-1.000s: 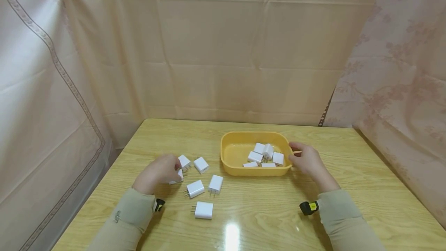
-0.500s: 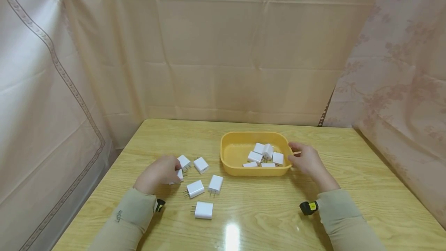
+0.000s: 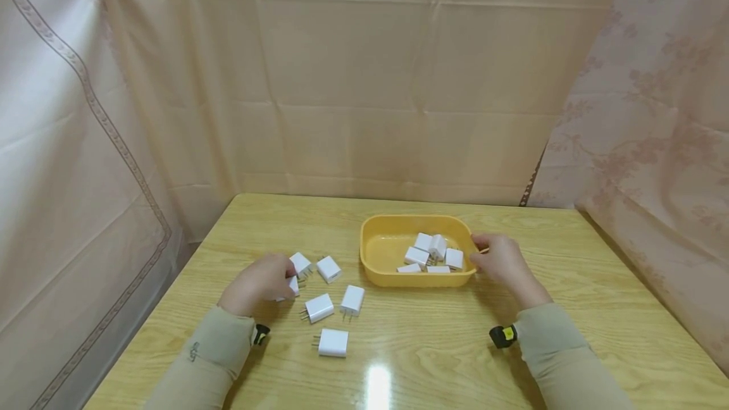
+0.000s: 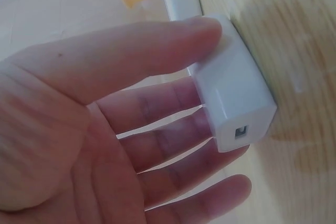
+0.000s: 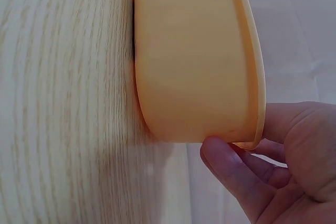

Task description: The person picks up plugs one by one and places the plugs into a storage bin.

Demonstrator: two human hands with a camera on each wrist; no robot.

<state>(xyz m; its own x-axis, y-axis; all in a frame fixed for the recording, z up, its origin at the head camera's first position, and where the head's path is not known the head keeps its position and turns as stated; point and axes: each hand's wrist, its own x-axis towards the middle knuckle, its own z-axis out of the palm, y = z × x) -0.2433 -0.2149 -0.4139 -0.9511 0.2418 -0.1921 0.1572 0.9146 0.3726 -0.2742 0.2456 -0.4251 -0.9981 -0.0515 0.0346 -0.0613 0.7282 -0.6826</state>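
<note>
In the head view my left hand (image 3: 259, 285) is at the left of the table, beside a group of white USB chargers. Its thumb and fingers pinch one white charger (image 4: 236, 93), whose USB port faces the left wrist camera. From the head view that charger is partly hidden by the fingers. My right hand (image 3: 504, 264) grips the right end of a yellow plastic basket (image 3: 421, 280), at its small handle. In the right wrist view the thumb (image 5: 223, 156) lies against the basket's outer wall. Several white chargers (image 3: 417, 256) lie inside, mostly toward the right half.
Between the left hand and the basket lie several loose chargers, among them one behind (image 3: 328, 269), one in the middle (image 3: 319, 307) and one nearest the front (image 3: 333, 343). The wooden table (image 3: 433, 359) ends at a beige cloth (image 3: 364, 93) behind.
The right hand and forearm have shifted very slightly left while still gripping the basket. The left hand stays in place with its charger, and the loose chargers look unchanged.
</note>
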